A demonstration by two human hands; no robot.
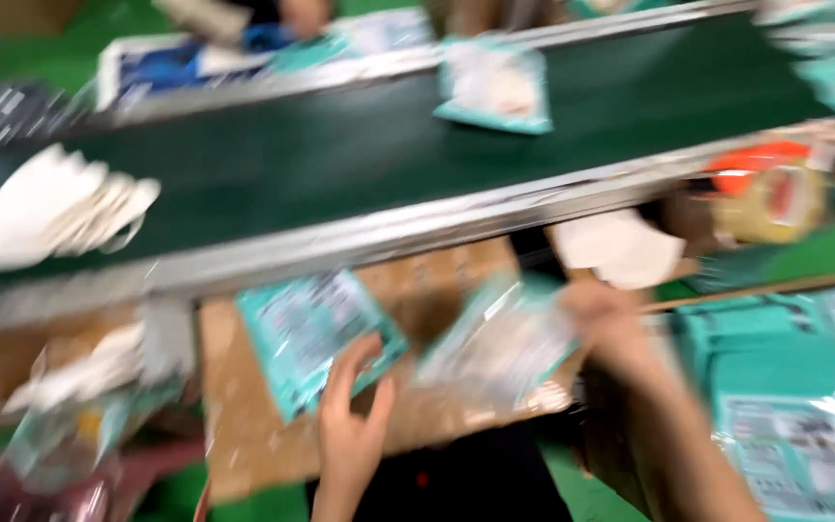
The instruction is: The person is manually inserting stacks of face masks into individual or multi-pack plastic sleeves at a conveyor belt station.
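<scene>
Below the belt (359,145), head view, blurred: left hand (350,425) fingers spread, touching a teal packet (306,333) on the table (244,425). Right hand (601,314), at 3 o'clock, grips a clear packet (500,343).

head view | looks down, close | workbench (244,425) near, conveyor belt (340,155) beyond | blurred

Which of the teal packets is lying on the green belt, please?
The teal packet at the belt's far edge; the others lie on the cardboard bench below, by the left hand and right hand.
</scene>
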